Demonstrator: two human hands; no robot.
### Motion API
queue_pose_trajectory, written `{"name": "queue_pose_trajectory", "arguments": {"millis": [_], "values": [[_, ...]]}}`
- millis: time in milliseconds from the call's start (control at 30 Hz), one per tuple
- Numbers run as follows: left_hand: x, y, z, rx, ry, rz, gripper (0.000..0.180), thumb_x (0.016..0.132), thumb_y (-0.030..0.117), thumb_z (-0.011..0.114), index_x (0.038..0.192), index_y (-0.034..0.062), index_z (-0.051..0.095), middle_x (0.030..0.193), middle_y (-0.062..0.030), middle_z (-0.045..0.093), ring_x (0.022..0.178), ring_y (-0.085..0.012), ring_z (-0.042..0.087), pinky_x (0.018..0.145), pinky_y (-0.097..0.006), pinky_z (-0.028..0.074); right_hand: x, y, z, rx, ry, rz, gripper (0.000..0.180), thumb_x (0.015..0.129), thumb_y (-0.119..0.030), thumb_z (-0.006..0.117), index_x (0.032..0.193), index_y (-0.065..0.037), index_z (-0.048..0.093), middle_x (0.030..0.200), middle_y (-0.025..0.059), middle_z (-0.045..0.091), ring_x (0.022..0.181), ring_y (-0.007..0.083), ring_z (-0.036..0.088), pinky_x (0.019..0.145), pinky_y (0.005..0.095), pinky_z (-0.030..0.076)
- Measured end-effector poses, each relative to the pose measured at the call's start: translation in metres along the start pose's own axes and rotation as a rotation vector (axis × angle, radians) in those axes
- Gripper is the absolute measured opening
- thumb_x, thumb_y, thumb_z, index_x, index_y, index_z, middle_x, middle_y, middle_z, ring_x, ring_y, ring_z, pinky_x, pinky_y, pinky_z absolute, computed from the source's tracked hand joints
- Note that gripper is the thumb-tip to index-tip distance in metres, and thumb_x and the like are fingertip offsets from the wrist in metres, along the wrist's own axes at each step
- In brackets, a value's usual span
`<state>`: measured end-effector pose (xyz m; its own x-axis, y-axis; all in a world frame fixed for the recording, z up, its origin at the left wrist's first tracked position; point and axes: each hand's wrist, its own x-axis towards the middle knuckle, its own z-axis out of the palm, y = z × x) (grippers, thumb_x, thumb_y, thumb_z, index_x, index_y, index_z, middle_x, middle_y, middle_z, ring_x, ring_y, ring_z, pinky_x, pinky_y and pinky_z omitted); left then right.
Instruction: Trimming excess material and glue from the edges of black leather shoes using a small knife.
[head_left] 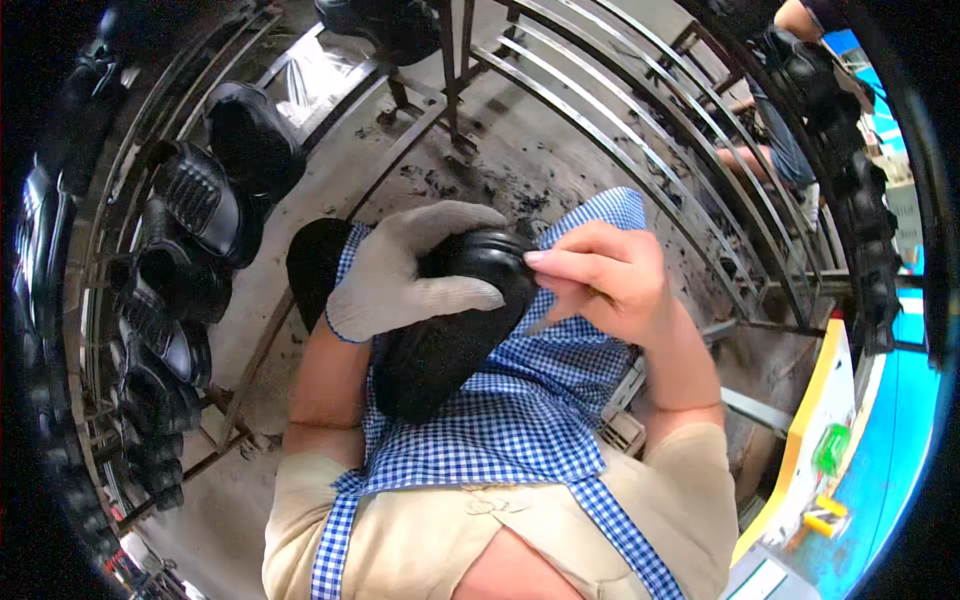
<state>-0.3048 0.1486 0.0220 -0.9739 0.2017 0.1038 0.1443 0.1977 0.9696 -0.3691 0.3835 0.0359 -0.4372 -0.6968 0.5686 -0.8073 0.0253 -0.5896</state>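
Observation:
My left hand [415, 270], in a pale knitted glove, is wrapped round a black shoe [440, 350] above my lap. The glove's thumb and fingers press on either side of the shoe's shiny rounded end [485, 250]. My right hand [610, 280] is bare. Its thumb and forefinger are pinched together against the edge of that shiny end. A blurred, pointed shape shows below these fingers, and I cannot make out what they hold.
Black shoes [200, 200] line a metal rack on the left. Metal rails [640, 120] stand ahead, with dark scraps [460, 185] on the floor. At the right are a yellow-edged board [790, 450], a green item [831, 449] and a yellow spool-like item [826, 516]. Another person's leg [785, 145] shows beyond the rails.

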Motion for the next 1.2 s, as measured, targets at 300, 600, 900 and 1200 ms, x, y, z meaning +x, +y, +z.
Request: {"name": "queue_pose_trajectory", "arguments": {"millis": [300,600,900,1200], "values": [[0.002,-0.023,0.028,-0.076,-0.236,-0.054,0.051,0.069,0.024,0.080,0.113,0.0021,0.063,0.102,-0.0135,0.068,0.095,-0.0202,0.066,0.086,-0.031,0.051,0.010,-0.026,-0.026,-0.437,-0.561,-0.140,0.009,0.071,-0.011,0.060,0.078,-0.006,0.057,0.073,0.0035,0.049,0.059,0.0149,0.058,0.047,0.0274,0.047],[-0.001,-0.022,0.036,-0.180,-0.312,-0.164,0.054,0.069,0.026,0.081,0.113,0.0012,0.062,0.103,-0.0130,0.068,0.095,-0.0190,0.066,0.088,-0.030,0.050,-0.013,-0.011,-0.013,-0.274,-0.489,-0.004,0.030,0.057,-0.014,0.075,0.076,-0.007,0.052,0.073,0.0044,0.049,0.057,0.0199,0.057,0.046,0.0317,0.046],[0.002,-0.031,0.038,-0.241,-0.335,-0.196,0.057,0.068,0.024,0.083,0.114,-0.0007,0.061,0.105,-0.0121,0.067,0.098,-0.0180,0.064,0.091,-0.030,0.049,-0.041,0.006,-0.002,-0.059,-0.208,0.128,0.026,0.057,-0.007,0.072,0.076,-0.007,0.054,0.071,0.0042,0.054,0.056,0.0214,0.058,0.047,0.0297,0.046],[0.003,-0.026,0.013,-0.144,-0.158,-0.132,0.057,0.065,0.014,0.082,0.115,0.0001,0.061,0.109,-0.0106,0.065,0.100,-0.0186,0.062,0.092,-0.033,0.048,-0.084,0.030,0.025,0.302,0.228,0.647,0.030,0.074,-0.005,0.071,0.102,-0.003,0.060,0.092,0.0067,0.069,0.068,0.0099,0.061,0.060,0.0230,0.049]]}}
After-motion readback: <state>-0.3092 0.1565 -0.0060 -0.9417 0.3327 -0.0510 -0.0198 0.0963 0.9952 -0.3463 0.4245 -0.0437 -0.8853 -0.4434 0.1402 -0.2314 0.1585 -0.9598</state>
